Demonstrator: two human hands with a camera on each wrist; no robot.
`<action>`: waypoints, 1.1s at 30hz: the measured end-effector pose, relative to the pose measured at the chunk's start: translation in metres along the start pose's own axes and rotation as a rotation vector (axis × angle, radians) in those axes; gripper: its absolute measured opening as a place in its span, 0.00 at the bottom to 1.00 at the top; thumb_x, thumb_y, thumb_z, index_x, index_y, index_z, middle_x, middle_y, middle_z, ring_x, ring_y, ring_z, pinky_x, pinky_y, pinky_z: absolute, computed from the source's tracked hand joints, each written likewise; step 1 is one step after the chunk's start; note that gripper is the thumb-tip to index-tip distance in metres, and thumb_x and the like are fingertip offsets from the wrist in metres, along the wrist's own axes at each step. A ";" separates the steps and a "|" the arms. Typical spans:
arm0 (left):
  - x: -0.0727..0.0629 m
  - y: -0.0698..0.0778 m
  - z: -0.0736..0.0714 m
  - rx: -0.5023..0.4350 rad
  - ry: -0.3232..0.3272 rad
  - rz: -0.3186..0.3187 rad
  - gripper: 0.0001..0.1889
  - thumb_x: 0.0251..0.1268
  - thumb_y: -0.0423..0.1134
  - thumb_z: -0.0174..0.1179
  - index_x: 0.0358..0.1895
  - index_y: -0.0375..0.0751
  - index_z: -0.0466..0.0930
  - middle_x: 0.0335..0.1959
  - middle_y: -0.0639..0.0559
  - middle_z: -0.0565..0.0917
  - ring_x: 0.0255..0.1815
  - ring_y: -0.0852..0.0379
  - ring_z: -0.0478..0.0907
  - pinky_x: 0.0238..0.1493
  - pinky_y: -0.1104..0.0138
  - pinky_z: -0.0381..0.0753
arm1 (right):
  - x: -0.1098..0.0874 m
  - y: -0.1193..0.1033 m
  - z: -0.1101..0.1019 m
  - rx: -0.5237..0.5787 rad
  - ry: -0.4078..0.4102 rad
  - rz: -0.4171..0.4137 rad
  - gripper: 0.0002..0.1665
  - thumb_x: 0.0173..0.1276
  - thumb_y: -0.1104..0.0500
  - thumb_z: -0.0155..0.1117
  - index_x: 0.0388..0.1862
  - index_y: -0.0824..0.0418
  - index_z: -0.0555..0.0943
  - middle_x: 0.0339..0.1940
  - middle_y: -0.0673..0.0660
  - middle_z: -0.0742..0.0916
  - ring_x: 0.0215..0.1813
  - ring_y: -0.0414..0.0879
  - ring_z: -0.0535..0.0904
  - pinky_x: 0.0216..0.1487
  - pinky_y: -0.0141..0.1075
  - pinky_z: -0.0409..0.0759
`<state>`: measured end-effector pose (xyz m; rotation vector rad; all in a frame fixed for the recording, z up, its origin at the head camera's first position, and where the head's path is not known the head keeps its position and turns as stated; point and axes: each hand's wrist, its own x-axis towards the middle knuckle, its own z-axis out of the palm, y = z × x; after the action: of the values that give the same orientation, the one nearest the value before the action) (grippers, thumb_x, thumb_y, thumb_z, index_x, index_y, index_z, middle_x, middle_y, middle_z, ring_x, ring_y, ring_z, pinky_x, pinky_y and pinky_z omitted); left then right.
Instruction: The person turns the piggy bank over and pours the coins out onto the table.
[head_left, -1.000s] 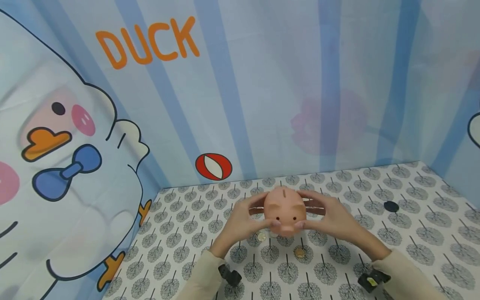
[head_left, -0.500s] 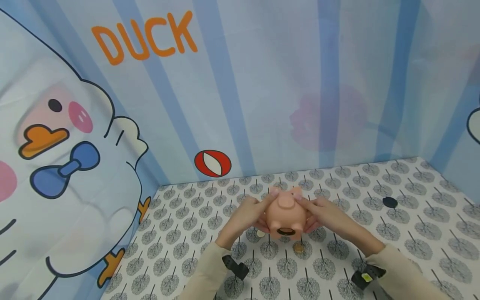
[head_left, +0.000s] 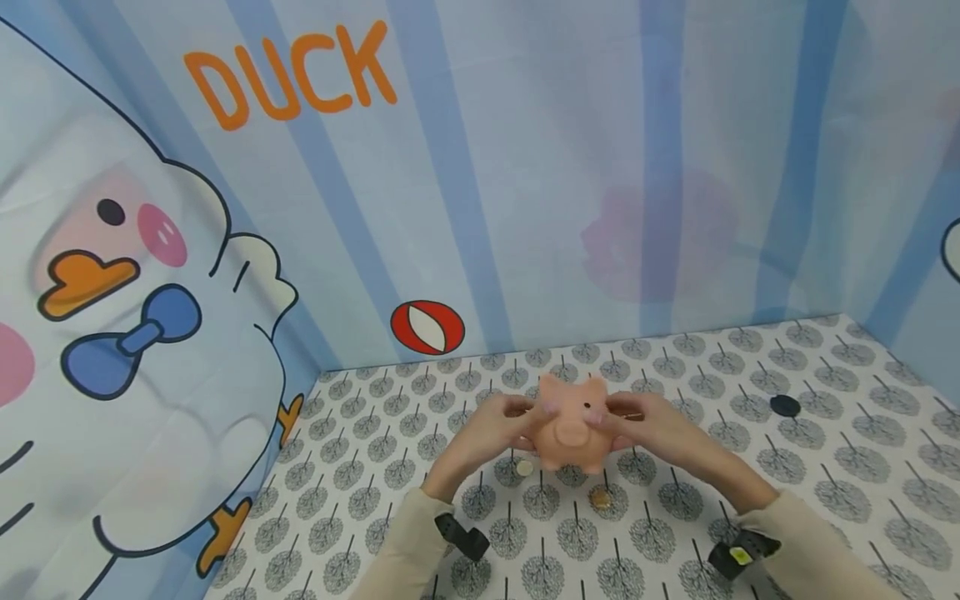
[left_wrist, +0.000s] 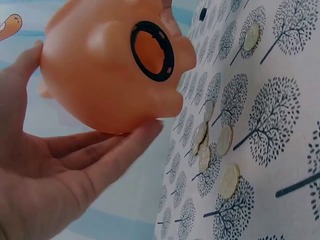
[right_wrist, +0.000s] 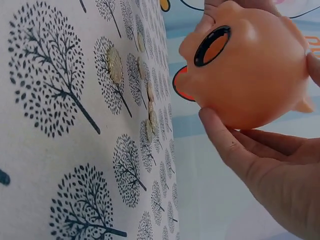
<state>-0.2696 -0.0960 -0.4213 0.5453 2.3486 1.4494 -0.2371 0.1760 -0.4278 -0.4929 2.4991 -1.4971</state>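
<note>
A pink piggy bank (head_left: 572, 429) is held up off the cloth between both hands, its snout facing the head camera. My left hand (head_left: 495, 427) grips one side, with the thumb on the pig's face. On the opposite side my right hand (head_left: 651, 422) grips it in the same way. The left wrist view shows an uncovered, black-rimmed hole in the belly of the piggy bank (left_wrist: 105, 65). Below it, several gold-coloured coins (left_wrist: 230, 181) lie on the cloth. The head view shows a pale coin (head_left: 525, 467) and a golden coin (head_left: 600, 498); the bank hides others.
A black round disc (head_left: 785, 406) lies on the tree-patterned cloth (head_left: 390, 533) to the right. Behind the table hangs a blue striped curtain (head_left: 555, 183) printed with a duck. Wrist cameras (head_left: 462, 536) are strapped over both sleeves.
Both hands first tilted the piggy bank back, turning its belly hole towards the head camera. Since then they have tipped it partly forward, so the face shows again and the hole is out of the head view.
</note>
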 end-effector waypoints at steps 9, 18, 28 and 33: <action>-0.014 0.001 -0.007 0.026 0.054 0.142 0.45 0.56 0.48 0.81 0.78 0.51 0.71 0.74 0.50 0.78 0.70 0.47 0.81 0.68 0.59 0.86 | -0.003 0.001 0.000 0.022 0.056 -0.213 0.55 0.60 0.48 0.83 0.80 0.65 0.67 0.76 0.71 0.75 0.69 0.67 0.81 0.65 0.52 0.87; -0.027 0.008 -0.005 0.213 0.171 0.409 0.55 0.46 0.39 0.86 0.81 0.51 0.66 0.79 0.51 0.69 0.81 0.49 0.68 0.76 0.67 0.76 | -0.002 -0.002 0.008 -0.264 0.236 -0.568 0.65 0.46 0.59 0.90 0.82 0.59 0.66 0.77 0.63 0.78 0.65 0.59 0.85 0.68 0.49 0.85; -0.025 -0.009 -0.002 0.343 0.246 0.579 0.55 0.48 0.34 0.85 0.81 0.45 0.63 0.78 0.43 0.69 0.78 0.43 0.72 0.73 0.69 0.78 | 0.001 0.005 0.014 -0.470 0.392 -0.741 0.68 0.40 0.59 0.91 0.82 0.60 0.66 0.73 0.63 0.82 0.63 0.56 0.86 0.65 0.55 0.86; -0.024 -0.008 -0.004 0.324 0.232 0.573 0.54 0.47 0.35 0.85 0.81 0.45 0.64 0.78 0.44 0.70 0.78 0.43 0.72 0.73 0.69 0.78 | 0.003 0.005 0.014 -0.446 0.378 -0.736 0.69 0.39 0.58 0.92 0.82 0.62 0.66 0.74 0.62 0.81 0.63 0.56 0.86 0.65 0.55 0.86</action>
<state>-0.2517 -0.1140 -0.4246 1.2843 2.7785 1.4057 -0.2362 0.1660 -0.4385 -1.4547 3.1705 -1.2892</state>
